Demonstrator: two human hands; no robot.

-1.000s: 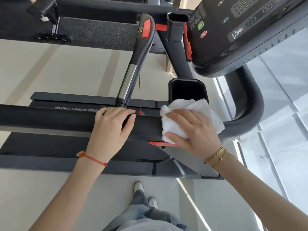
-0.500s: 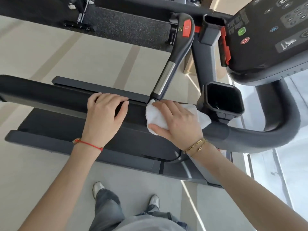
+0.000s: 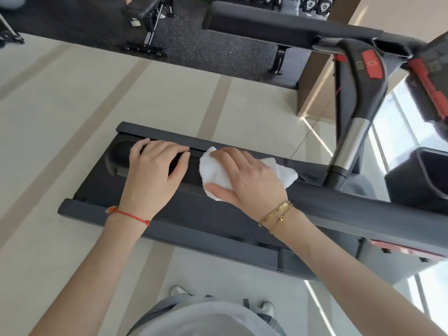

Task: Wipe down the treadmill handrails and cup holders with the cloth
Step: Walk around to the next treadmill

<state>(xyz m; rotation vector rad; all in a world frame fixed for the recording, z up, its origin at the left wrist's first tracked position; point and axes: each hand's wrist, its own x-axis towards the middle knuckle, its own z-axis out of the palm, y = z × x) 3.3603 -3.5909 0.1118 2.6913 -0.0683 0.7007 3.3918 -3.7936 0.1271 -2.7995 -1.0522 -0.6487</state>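
Observation:
The black treadmill handrail (image 3: 339,204) runs from the lower right to its rounded end at mid-left. A white cloth (image 3: 218,175) is draped over the rail. My right hand (image 3: 249,180) holds the cloth against the rail, fingers over the top and thumb on the near side. My left hand (image 3: 152,175) grips the bare rail just left of the cloth, close to the rail's end. A black cup holder (image 3: 431,170) shows at the right edge, well away from both hands.
A curved upright grip (image 3: 363,93) with a red button and a silver section rises right of the cloth. The console edge (image 3: 434,76) is at far right. The treadmill deck (image 3: 194,229) lies below the rail. A weight bench (image 3: 148,20) stands on dark flooring behind.
My right hand has slid the cloth leftward along the handrail, away from the cup holder. My left hand has also shifted left toward the rail's end. The view has swung left.

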